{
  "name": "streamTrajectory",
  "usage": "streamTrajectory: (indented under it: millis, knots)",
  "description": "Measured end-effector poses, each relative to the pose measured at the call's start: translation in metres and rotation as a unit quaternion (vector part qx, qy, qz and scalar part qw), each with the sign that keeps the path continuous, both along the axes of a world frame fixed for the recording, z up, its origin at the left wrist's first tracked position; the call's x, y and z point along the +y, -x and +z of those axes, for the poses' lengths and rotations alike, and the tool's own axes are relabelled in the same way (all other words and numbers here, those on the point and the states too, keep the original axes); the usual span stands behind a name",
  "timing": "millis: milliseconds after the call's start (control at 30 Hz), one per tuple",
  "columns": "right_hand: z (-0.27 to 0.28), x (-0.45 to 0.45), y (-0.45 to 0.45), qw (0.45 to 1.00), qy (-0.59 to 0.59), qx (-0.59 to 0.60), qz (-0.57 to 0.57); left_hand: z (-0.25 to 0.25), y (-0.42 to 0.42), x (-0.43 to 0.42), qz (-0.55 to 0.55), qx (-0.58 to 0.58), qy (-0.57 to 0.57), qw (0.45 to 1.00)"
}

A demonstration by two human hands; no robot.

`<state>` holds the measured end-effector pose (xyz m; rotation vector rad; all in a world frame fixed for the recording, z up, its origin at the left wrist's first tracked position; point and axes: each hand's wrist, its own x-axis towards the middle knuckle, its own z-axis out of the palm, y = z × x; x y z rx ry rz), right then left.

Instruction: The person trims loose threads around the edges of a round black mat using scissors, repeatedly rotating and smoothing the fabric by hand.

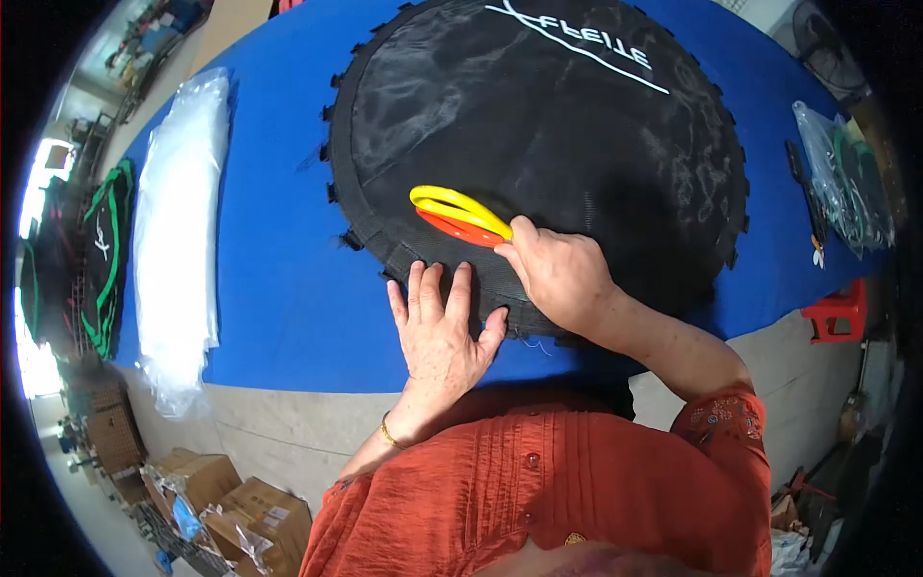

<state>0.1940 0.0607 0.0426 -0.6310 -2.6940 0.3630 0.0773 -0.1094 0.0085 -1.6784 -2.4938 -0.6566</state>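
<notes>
A round black trampoline mat [538,125] with a webbing border, small black tabs round its rim and white lettering lies flat on the blue table. My left hand [437,327] rests palm down on its near left edge, fingers spread, holding nothing. My right hand [560,274] is closed round the narrow end of a yellow-and-red hand tool [452,213]. The tool's yellow, rounded part and red underside point left over the mat. Its gripped end is hidden in my fist, so I cannot tell its exact kind.
A stack of clear plastic bags [183,221] lies at the table's left. Bagged items [841,178] and a black-handled tool [806,192] lie at the right edge. A red stool [835,313], a fan [822,43] and cardboard boxes [260,514] stand around the table.
</notes>
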Motion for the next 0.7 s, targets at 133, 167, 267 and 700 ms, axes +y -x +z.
streamTrajectory:
  millis: [133, 167, 267, 700]
  knots:
    - [0.002, -0.011, -0.016, 1.0, 0.012, 0.005, 0.013, -0.002, 0.0, -0.001, -0.001, 0.013, 0.007, 1.0]
    - [0.0, -0.013, -0.022, 1.0, -0.002, 0.02, 0.019, -0.002, 0.0, 0.0, 0.001, 0.019, 0.012, 1.0]
    - [-0.006, -0.01, -0.024, 1.0, -0.005, 0.027, 0.002, -0.002, -0.002, 0.0, 0.001, 0.031, 0.015, 0.999]
    - [-0.007, 0.004, -0.022, 0.998, -0.023, -0.01, -0.052, -0.003, -0.003, 0.0, -0.001, 0.037, 0.012, 0.999]
